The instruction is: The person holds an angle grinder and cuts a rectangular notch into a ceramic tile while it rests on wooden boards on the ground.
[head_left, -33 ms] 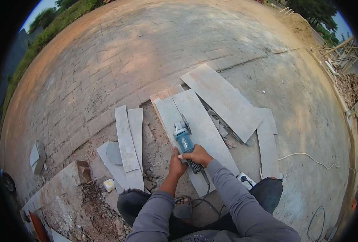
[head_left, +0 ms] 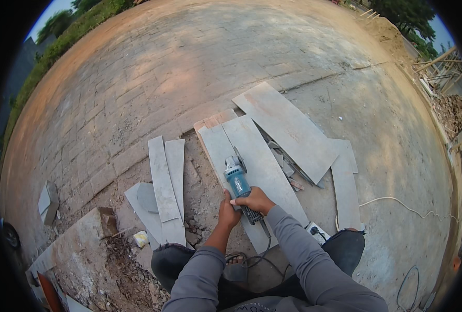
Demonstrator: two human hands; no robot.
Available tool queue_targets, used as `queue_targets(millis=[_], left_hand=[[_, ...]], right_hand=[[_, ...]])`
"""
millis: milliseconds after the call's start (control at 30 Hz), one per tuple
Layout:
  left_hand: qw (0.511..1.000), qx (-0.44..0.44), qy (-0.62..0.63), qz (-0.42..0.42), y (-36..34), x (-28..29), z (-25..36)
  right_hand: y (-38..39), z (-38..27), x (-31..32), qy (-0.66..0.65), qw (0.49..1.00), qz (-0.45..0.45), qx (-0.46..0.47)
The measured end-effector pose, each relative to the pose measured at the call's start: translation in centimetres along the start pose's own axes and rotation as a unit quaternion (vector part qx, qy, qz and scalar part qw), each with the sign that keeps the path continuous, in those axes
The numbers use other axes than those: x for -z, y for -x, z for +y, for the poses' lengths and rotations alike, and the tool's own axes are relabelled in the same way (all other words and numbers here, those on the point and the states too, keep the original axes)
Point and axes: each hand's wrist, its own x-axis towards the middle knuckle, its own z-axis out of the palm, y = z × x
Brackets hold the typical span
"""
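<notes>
A blue angle grinder (head_left: 238, 183) with a silver head lies over a long grey tile (head_left: 264, 171). Its cutting disc (head_left: 240, 159) stands on edge at a thin dark line running along the tile. My right hand (head_left: 257, 200) is wrapped round the grinder's rear body, thumb reaching across to the left. Close against the grinder's left side, my left hand (head_left: 228, 212) is closed with its thumb pointing forward; its other fingers are mostly hidden. A dark cord (head_left: 267, 240) runs from the grinder's back end toward my feet.
Narrow tile strips (head_left: 162, 177) lie at left beside a round grey piece (head_left: 147, 197). Another long tile (head_left: 288, 130) rests at right over broken offcuts (head_left: 285, 161). Near my right knee sits a white power outlet (head_left: 318, 232). A concrete block (head_left: 47, 203) stands far left.
</notes>
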Motion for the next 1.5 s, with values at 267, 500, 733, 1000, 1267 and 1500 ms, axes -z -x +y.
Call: queue_targets(millis=[267,500,733,1000,1267,1500], left_hand=[[0.999,-0.001,-0.035,0.018,0.3,0.2,0.5],[0.998,-0.008,-0.05,0.027,0.3,0.0,0.5],[0.998,-0.009,-0.053,0.03,0.2,-0.2,0.3],[0.999,0.029,-0.021,-0.017,-0.2,0.4,0.1],[0.996,0.074,-0.057,0.002,1.0,1.0,2.9],[0.966,0.247,0.021,0.076,4.6,-1.1,6.3]], right_hand=[[0.8,-0.8,0.1,0.009,1.0,-0.017,-0.019],[0.7,-0.6,0.2,0.02,0.999,-0.022,-0.028],[1.0,-0.8,0.2,0.025,0.999,-0.019,-0.033],[2.0,-3.2,0.1,0.022,0.999,-0.024,0.007],[5.7,-7.8,3.8,0.023,0.998,0.027,0.054],[11.3,-6.7,11.0,0.007,0.993,0.105,0.049]])
